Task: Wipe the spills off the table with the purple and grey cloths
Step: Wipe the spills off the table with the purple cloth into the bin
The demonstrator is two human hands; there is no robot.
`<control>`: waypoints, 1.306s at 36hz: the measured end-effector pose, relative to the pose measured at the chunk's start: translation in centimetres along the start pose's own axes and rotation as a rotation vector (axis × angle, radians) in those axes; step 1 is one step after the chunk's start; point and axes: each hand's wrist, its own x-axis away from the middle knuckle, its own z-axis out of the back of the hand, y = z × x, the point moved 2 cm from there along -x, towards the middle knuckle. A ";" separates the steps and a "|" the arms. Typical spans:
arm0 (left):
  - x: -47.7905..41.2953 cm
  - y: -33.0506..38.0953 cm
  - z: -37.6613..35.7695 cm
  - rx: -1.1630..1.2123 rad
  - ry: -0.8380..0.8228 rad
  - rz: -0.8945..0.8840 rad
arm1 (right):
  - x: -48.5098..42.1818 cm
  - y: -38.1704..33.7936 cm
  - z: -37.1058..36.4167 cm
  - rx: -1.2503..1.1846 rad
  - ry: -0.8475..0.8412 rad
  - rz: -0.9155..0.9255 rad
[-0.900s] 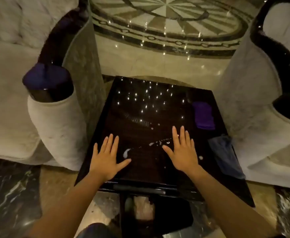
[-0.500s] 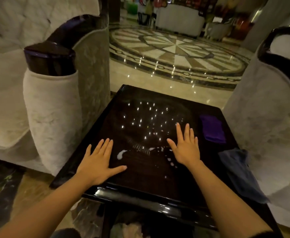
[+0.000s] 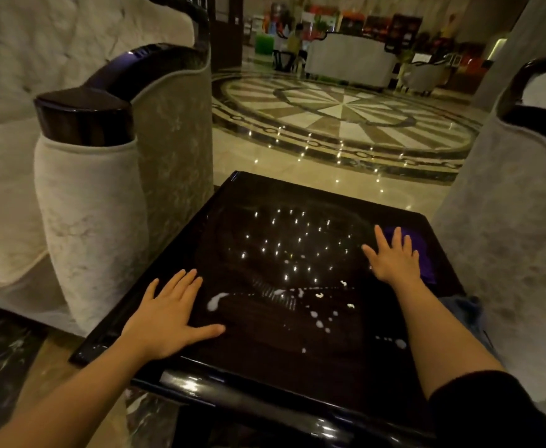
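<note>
My left hand lay flat and empty on the glossy black tabletop, fingers spread wide, thumb pointing toward the middle, close to the near left edge. My right hand was farther out on the right side, also spread wide with nothing in its grip, its outer fingers lying over the edge of the purple cloth; I could not tell whether the palm pressed down on the fabric or only hovered on it. That cloth was a soft, folded, roughly rectangular piece near the tabletop's far right edge, mostly hidden behind my hand. The grey cloth sat crumpled beside my right forearm at the right edge, nearer to me than the purple one, bluish-grey and limp. Between my hands the spills showed as small white blobs and one curved smear near my left fingertips, scattered in a loose band across the dark lacquer. The polished surface mirrored many tiny points of light. A pale, velvety armchair with a dark, shiny rounded armrest cap stood just left of the tabletop, and another pale upholstered chair rose on the right. A dark knitted sleeve covered my right upper forearm.
</note>
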 end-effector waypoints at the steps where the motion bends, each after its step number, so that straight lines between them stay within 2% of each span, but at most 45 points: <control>1: 0.0 0.0 0.0 -0.003 0.004 0.001 | -0.3 0.3 -0.1 0.000 -0.001 -0.012; 8: 0.0 -0.1 -0.1 -0.013 0.032 0.008 | -1.6 2.4 -1.3 0.040 -0.028 -0.100; 16: 0.0 0.0 -0.3 -0.015 0.036 0.004 | -2.3 3.0 -0.9 0.060 -0.030 -0.079; 28: 0.1 0.2 -0.1 -0.002 0.022 -0.004 | -1.0 1.0 -1.5 0.028 -0.018 0.080; 38: 0.4 0.6 0.3 0.009 0.008 -0.007 | 1.1 -4.6 -2.5 -0.054 -0.055 0.277; 47: 0.6 0.5 0.4 0.021 0.008 -0.018 | 4.0 -9.7 -3.2 -0.154 -0.206 0.486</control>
